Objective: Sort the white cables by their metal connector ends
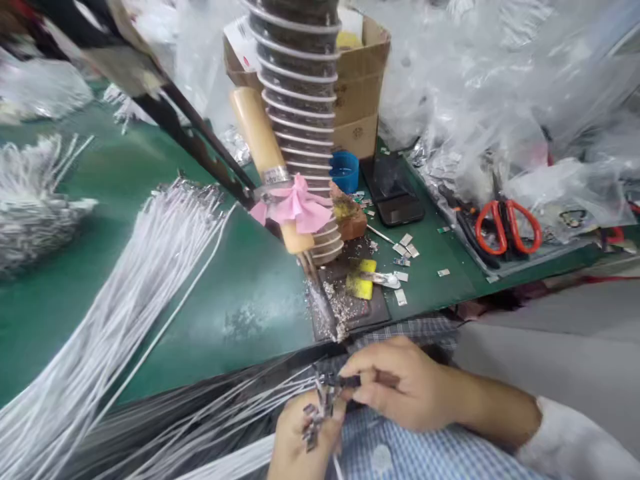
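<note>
At the bottom edge, below the desk's (210,267) front edge, both hands are working close together over a checked shirt (400,453). The left hand (300,443) is closing its grip around a small cluster of metal connectors (314,417) at the ends of white cables (250,407), which are running off to the left across the lap. The right hand (395,390) is pinching one dark connector (345,381) between thumb and fingertips, just above the left hand and touching the cluster.

On the desk, a large bundle of cables (130,293) is fanning out to the left. A soldering iron (270,167) with a wooden handle is leaning in a coiled stand (300,100), pink tape (300,207) wrapped around it. A phone (393,190), a blue cup (345,170), yellow sponges (363,280) and red scissors (507,227) are lying farther right, well apart from the hands.
</note>
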The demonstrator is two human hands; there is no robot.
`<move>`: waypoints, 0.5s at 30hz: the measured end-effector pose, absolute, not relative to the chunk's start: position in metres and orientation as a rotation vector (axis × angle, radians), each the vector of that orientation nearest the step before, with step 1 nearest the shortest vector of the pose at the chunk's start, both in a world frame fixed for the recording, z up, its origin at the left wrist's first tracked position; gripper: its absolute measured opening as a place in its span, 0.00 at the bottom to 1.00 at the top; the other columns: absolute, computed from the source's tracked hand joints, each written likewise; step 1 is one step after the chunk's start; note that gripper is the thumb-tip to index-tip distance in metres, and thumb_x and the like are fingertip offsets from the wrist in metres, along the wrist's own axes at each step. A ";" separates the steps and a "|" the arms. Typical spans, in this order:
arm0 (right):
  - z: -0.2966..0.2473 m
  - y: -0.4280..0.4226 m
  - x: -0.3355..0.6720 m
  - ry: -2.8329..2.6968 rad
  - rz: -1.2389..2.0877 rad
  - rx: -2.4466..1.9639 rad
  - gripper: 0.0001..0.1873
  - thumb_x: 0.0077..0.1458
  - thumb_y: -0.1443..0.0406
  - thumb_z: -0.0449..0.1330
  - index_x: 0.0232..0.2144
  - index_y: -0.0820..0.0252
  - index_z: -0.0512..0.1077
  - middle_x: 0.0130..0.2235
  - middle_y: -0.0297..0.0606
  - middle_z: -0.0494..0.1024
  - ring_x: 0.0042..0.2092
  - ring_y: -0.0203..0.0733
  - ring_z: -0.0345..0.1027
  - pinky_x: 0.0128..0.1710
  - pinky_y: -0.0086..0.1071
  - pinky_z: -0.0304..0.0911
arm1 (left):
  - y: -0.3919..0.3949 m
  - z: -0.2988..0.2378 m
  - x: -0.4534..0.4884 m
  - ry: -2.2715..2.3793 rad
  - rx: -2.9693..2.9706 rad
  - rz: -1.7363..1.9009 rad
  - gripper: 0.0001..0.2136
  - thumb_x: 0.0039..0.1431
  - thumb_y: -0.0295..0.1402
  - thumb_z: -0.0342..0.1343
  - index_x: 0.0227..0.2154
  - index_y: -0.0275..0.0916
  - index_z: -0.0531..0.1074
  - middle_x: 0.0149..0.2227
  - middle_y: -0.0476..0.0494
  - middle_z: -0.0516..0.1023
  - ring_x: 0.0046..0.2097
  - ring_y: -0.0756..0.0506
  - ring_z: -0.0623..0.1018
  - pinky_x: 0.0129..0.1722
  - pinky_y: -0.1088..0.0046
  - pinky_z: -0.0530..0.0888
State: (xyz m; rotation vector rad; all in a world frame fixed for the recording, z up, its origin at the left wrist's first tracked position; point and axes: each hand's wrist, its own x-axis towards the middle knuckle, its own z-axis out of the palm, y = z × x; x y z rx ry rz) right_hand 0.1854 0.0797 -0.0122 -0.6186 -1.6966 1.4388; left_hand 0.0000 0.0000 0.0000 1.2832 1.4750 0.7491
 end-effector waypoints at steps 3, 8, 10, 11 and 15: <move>-0.006 0.081 0.180 -1.762 1.352 -0.639 0.05 0.57 0.70 0.55 0.31 0.66 0.71 0.26 0.35 0.73 0.27 0.31 0.64 0.30 0.23 0.60 | 0.001 0.003 0.000 1.444 1.323 0.704 0.22 0.63 0.43 0.50 0.16 0.38 0.64 0.14 0.53 0.64 0.19 0.52 0.64 0.27 0.76 0.62; -0.008 0.083 0.177 -1.719 1.384 -0.605 0.03 0.51 0.72 0.54 0.28 0.64 0.67 0.25 0.33 0.70 0.26 0.31 0.61 0.28 0.23 0.59 | -0.006 -0.004 0.001 1.453 1.073 0.778 0.20 0.62 0.43 0.51 0.18 0.38 0.67 0.20 0.49 0.70 0.25 0.49 0.70 0.30 0.75 0.65; -0.011 0.083 0.178 -1.693 1.398 -0.558 0.04 0.49 0.73 0.54 0.28 0.64 0.67 0.25 0.33 0.69 0.26 0.31 0.60 0.28 0.23 0.59 | -0.008 -0.007 0.000 1.419 1.020 0.793 0.17 0.62 0.41 0.52 0.22 0.38 0.69 0.22 0.50 0.70 0.26 0.50 0.69 0.29 0.76 0.65; -0.011 0.083 0.178 -1.683 1.404 -0.539 0.04 0.48 0.73 0.53 0.29 0.64 0.67 0.25 0.33 0.68 0.26 0.31 0.60 0.28 0.23 0.59 | -0.009 -0.008 0.000 1.407 1.018 0.792 0.15 0.62 0.40 0.53 0.23 0.38 0.70 0.22 0.50 0.69 0.26 0.50 0.69 0.29 0.77 0.65; -0.011 0.085 0.180 -1.653 1.418 -0.529 0.07 0.46 0.73 0.53 0.30 0.65 0.68 0.28 0.35 0.68 0.28 0.31 0.60 0.29 0.24 0.60 | -0.006 -0.008 -0.003 1.397 1.053 0.787 0.11 0.61 0.38 0.54 0.26 0.39 0.70 0.23 0.50 0.71 0.27 0.50 0.69 0.29 0.77 0.65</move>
